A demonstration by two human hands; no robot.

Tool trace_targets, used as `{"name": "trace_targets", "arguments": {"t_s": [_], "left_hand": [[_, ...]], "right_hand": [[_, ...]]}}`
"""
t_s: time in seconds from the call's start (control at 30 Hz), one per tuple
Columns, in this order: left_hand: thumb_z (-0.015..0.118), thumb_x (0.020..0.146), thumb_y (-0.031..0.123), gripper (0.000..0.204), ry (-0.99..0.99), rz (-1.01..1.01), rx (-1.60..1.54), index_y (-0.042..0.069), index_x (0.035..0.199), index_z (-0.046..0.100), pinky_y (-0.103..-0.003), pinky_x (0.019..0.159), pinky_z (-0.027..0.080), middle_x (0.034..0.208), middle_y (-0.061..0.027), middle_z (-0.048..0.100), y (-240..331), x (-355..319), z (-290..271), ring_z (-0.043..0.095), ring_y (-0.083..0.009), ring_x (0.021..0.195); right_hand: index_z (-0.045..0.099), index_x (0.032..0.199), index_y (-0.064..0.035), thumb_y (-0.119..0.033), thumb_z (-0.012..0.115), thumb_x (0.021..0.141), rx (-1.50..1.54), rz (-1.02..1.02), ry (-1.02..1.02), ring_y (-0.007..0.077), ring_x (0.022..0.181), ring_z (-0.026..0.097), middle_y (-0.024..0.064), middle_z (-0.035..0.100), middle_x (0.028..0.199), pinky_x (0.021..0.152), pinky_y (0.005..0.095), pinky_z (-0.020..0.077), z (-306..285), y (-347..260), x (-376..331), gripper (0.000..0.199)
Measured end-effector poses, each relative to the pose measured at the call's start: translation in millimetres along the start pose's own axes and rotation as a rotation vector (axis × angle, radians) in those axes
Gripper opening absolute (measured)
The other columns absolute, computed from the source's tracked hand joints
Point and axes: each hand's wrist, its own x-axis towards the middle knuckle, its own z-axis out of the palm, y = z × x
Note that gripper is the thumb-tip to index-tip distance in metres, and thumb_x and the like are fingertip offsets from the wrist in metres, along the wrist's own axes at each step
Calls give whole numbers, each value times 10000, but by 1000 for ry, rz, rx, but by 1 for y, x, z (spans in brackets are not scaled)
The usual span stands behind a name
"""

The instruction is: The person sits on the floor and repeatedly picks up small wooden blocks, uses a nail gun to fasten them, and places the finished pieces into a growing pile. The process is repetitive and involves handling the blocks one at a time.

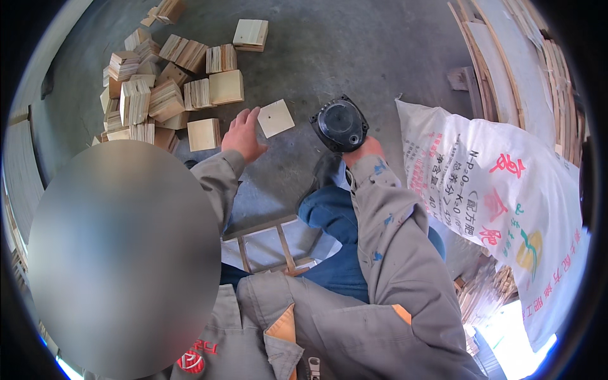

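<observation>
Two grey sleeves (392, 221) are stretched forward from the near edge, while the near left is hidden by a blur. A slatted wooden frame (286, 249) is seen below, near the bent blue trousers (332, 218). The near right is taken up by a large white sack (491, 183), by which room beside the right arm is narrowed; a bundle of split wood (491, 288) is partly covered by it.

A black tool (339, 125) with a round top is held in the right hand (365, 152), closed at its near end; the fingertips are hidden. The left hand (244, 136) is held with fingers loosely spread, near the left edge of a wooden square (278, 120) lying flat on the floor; whether it is touched cannot be told.

A small stack (204, 134) is set just left of that hand. Farther left, way is blocked by a heap of wooden squares (164, 101). Room is left between wooden square and tool, and more widely beyond them, bounded at far right by leaning boards (491, 69). The floor (323, 50) is grey, smooth and faintly marked.
</observation>
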Motion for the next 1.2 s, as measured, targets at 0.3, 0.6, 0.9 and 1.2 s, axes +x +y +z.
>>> {"name": "trace_targets", "arguments": {"t_s": [0.3,0.6,0.9,1.2], "left_hand": [[895,698,181,1022,34,37,-44,183,1571,364,-468,1140,458,1601,-168,379,-11,20,30,431,-393,1436],[792,743,141,877,83,97,-227,118,1536,418,-431,1087,493,1493,-206,464,-17,37,38,547,-405,1300],[646,884,372,581,-329,-411,-1163,102,1397,618,-395,972,456,1224,-115,654,-50,55,46,619,-247,1065],[538,972,509,543,-533,-649,-1357,103,1332,569,-452,948,456,1274,-103,570,-44,46,45,599,-300,1000]], "right_hand": [[745,1180,-117,-257,725,810,5,90,-23,387,1194,652,184,719,1221,1005,432,534,2,2,11,396],[746,1168,-92,-264,716,833,-65,79,-40,391,1198,649,196,719,1214,1003,422,533,0,-3,12,378],[747,1170,-85,-269,701,843,-92,88,-44,399,1203,643,200,714,1224,996,425,535,-3,-11,11,378],[753,1114,-70,-203,733,780,-47,49,7,412,1158,658,225,725,1150,959,432,551,1,-4,14,360]]}}
